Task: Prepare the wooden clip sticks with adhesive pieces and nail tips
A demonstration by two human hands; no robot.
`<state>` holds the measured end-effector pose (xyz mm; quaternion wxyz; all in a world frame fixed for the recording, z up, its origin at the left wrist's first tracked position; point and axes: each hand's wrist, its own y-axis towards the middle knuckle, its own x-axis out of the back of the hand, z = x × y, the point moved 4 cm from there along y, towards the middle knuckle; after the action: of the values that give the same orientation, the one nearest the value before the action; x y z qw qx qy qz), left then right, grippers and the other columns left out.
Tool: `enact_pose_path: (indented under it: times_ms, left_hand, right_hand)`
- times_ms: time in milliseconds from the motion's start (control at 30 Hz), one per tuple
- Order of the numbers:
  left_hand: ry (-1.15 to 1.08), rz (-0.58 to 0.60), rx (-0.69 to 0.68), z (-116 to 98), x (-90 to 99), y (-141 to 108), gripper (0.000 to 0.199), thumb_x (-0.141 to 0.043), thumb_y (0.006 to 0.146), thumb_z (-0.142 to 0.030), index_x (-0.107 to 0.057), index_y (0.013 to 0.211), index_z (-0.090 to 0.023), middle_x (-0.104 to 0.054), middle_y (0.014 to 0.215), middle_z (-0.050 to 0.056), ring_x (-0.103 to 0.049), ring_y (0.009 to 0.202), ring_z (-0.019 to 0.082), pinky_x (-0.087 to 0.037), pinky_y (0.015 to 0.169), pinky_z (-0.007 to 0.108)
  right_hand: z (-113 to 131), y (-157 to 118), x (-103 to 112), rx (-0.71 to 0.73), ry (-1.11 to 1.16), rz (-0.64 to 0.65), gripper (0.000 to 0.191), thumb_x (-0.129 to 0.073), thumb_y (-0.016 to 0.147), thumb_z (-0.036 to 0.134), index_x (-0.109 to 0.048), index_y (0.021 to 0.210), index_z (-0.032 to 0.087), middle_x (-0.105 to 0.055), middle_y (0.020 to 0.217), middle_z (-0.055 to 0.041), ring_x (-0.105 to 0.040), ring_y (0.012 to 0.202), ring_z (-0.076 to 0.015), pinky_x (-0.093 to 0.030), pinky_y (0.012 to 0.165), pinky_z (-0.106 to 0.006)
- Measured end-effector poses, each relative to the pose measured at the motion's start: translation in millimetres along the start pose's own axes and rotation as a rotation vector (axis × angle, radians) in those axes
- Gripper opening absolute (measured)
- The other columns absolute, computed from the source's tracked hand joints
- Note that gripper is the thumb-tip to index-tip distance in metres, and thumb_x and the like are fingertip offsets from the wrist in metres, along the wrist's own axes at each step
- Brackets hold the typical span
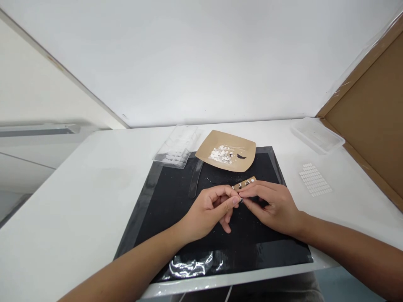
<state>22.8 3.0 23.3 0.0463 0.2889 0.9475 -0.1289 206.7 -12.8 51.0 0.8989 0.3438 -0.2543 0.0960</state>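
Observation:
My left hand (210,209) and my right hand (272,205) meet over a black mat (170,209). Thumb and forefinger are pinched on each hand. Between the fingertips shows a small dark shiny piece (241,200), mostly covered, so its kind cannot be made out. Just beyond the fingers lies a narrow brown strip (244,184) with several small white and dark pieces along it; my right hand hides part of it. A dark, slightly curved nail file (196,180) rests on the mat, to the left and beyond my left hand.
Behind the hands, a brown paper tray (204,153) holds many white bits, thin sticks and a black scrap. Left of it stands a clear compartment box (174,147). To the right are a sheet of small white tabs (315,180) and a translucent plastic container (317,136).

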Motion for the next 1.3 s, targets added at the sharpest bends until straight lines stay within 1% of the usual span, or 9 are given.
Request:
enact_pose_path:
  times_ms: [167,300,500,633,767,833,933,1133,1300]
  left_hand:
    - [0.012,0.002,-0.003,0.7,-1.4,-0.1,0.038,-0.072,0.095,-0.052,-0.066,0.093,-0.015,-0.052,0.063,-0.005,-0.054,0.050,0.008,-0.064,0.045,0.024]
    - [0.044,-0.039,-0.041,-2.4,-2.5,-0.4,0.037,-0.073,0.094,-0.050,-0.067,0.094,-0.014,-0.052,0.068,-0.004,-0.053,0.052,0.008,-0.063,0.044,0.023]
    - [0.084,-0.069,-0.098,-9.2,-5.2,-1.5,0.035,-0.073,0.094,-0.048,-0.069,0.093,-0.014,-0.052,0.080,-0.002,-0.055,0.056,0.007,-0.063,0.044,0.022]
    - [0.110,-0.077,-0.106,-10.1,-5.0,-2.2,0.037,-0.071,0.095,-0.052,-0.066,0.093,-0.015,-0.054,0.076,-0.003,-0.056,0.052,0.007,-0.061,0.044,0.021]
    - [0.149,-0.102,-0.127,-9.4,-2.6,-2.4,0.037,-0.066,0.099,-0.053,-0.063,0.097,-0.016,-0.055,0.062,-0.006,-0.056,0.046,0.008,-0.057,0.043,0.019]
    - [0.177,-0.139,-0.150,-9.1,-0.3,-2.2,0.036,-0.065,0.099,-0.052,-0.062,0.097,-0.017,-0.055,0.059,-0.006,-0.057,0.046,0.009,-0.057,0.044,0.019]
    - [0.230,-0.225,-0.208,-9.4,4.5,-2.3,0.034,-0.065,0.099,-0.051,-0.062,0.098,-0.017,-0.059,0.065,-0.004,-0.060,0.050,0.009,-0.057,0.045,0.019]
    - [0.269,-0.325,-0.273,-9.0,13.1,-2.6,0.025,-0.066,0.100,-0.042,-0.060,0.095,-0.017,-0.066,0.071,-0.001,-0.062,0.045,0.009,-0.052,0.045,0.019]
    - [0.301,-0.390,-0.298,-6.4,19.2,-4.1,0.019,-0.070,0.096,-0.032,-0.061,0.090,-0.017,-0.072,0.090,0.003,-0.061,0.047,0.006,-0.049,0.044,0.017]
  right_hand:
    - [0.5,0.2,-0.3,-0.002,0.004,-0.011,0.015,-0.068,0.098,0.015,-0.074,0.107,0.023,-0.082,0.104,-0.0029,-0.079,0.096,-0.0170,-0.066,0.084,-0.030]
    - [1.2,0.7,-0.8,0.000,0.006,-0.015,0.014,-0.068,0.097,0.014,-0.074,0.106,0.023,-0.083,0.103,-0.0024,-0.080,0.094,-0.0169,-0.066,0.083,-0.030]
    - [-0.8,0.2,-2.1,-0.018,0.028,-0.002,0.011,-0.068,0.096,0.014,-0.072,0.102,0.023,-0.083,0.102,-0.0026,-0.079,0.092,-0.0166,-0.063,0.071,-0.026]
    - [-3.4,-1.5,-3.2,-0.046,0.035,0.014,0.012,-0.068,0.095,0.015,-0.072,0.102,0.023,-0.082,0.103,-0.0028,-0.079,0.087,-0.0157,-0.058,0.063,-0.024]
    - [-5.6,-2.0,-4.1,-0.080,0.034,0.037,0.011,-0.068,0.092,0.015,-0.072,0.099,0.023,-0.082,0.101,-0.0018,-0.076,0.079,-0.0140,-0.055,0.061,-0.023]
    - [-5.7,-0.8,-3.7,-0.097,0.026,0.037,0.011,-0.068,0.092,0.015,-0.072,0.099,0.023,-0.082,0.102,-0.0013,-0.074,0.078,-0.0133,-0.054,0.059,-0.022]
    - [-6.4,2.6,-2.2,-0.121,0.013,0.036,0.013,-0.067,0.093,0.014,-0.072,0.102,0.023,-0.082,0.104,-0.0012,-0.074,0.080,-0.0126,-0.052,0.057,-0.021]
    - [-21.1,11.2,9.0,-0.185,-0.094,0.019,0.008,-0.070,0.096,0.019,-0.077,0.100,0.022,-0.081,0.095,-0.0013,-0.070,0.072,-0.0136,-0.053,0.062,-0.024]
    - [-31.0,17.8,23.0,-0.182,-0.135,0.009,0.008,-0.070,0.097,0.020,-0.077,0.101,0.023,-0.078,0.099,-0.0025,-0.069,0.078,-0.0155,-0.055,0.070,-0.028]
